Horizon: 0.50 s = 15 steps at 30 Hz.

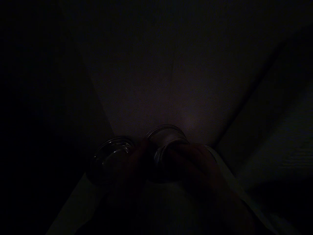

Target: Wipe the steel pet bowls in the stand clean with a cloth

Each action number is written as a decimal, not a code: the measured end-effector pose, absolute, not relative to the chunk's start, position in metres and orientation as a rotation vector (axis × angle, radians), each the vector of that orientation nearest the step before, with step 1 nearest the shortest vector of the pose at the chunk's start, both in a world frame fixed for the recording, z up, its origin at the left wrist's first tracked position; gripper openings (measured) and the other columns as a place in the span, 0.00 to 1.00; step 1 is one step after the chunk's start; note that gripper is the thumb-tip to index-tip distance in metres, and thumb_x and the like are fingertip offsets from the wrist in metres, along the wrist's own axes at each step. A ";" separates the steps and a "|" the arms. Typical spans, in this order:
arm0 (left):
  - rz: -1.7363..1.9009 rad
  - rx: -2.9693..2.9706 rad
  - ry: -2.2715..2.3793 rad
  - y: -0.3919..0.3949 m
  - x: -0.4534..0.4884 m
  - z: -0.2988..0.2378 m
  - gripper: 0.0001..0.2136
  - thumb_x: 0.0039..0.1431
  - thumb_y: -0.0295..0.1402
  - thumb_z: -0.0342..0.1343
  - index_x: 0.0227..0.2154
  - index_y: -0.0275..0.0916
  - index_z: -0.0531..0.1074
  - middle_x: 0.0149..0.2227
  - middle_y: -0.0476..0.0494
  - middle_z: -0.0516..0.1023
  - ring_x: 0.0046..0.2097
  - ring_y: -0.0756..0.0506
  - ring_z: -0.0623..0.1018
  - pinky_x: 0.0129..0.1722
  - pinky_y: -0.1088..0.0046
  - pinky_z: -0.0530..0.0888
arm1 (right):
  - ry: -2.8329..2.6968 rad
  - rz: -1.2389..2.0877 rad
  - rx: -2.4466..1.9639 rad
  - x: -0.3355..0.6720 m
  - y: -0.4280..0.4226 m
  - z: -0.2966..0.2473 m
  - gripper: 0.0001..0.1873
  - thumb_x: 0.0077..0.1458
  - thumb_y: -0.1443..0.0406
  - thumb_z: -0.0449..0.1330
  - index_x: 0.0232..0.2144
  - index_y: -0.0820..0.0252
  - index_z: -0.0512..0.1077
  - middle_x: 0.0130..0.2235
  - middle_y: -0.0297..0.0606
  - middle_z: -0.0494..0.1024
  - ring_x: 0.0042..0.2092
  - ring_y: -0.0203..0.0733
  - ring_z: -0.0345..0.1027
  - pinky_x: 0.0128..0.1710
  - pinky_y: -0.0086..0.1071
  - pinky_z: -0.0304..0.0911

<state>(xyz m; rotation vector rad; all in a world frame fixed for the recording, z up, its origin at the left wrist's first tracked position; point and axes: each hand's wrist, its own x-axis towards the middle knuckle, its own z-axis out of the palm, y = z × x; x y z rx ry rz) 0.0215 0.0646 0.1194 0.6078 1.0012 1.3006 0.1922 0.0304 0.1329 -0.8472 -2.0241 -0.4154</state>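
- Right hand [195, 163]: nearest the camera, low at centre, very dim. It lies against the near side of the rear round container [166, 133]. Grip cannot be determined in the darkness.
- Left hand [133, 163]: faint shape between the two containers. Whether it is open or closed cannot be determined.
- Rear round container: shiny rim, centre of view, behind the hands.
- Left round container [110, 156]: shiny rim, just beside the rear one.
- Pale surface [73, 209]: beneath the containers.

Glossy, glass-like: left dish [111, 158], shiny-rimmed jar [166, 135]; pale surface [171, 81] behind matt, smooth
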 end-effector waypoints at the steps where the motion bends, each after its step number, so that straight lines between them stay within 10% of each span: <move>1: 1.294 0.584 1.018 0.064 0.023 0.121 0.14 0.50 0.44 0.62 0.35 0.40 0.78 0.40 0.41 0.81 0.45 0.39 0.79 0.41 0.66 0.78 | -2.020 -0.424 -0.849 0.194 0.032 0.132 0.15 0.61 0.70 0.51 0.48 0.57 0.71 0.44 0.41 0.77 0.46 0.44 0.70 0.44 0.37 0.71; 15: 1.332 0.652 1.052 0.063 0.027 0.119 0.10 0.51 0.40 0.62 0.32 0.40 0.77 0.34 0.40 0.81 0.44 0.39 0.79 0.41 0.65 0.77 | -1.997 -0.402 -0.863 0.199 0.037 0.133 0.18 0.59 0.71 0.54 0.51 0.58 0.69 0.46 0.43 0.76 0.44 0.46 0.70 0.39 0.39 0.71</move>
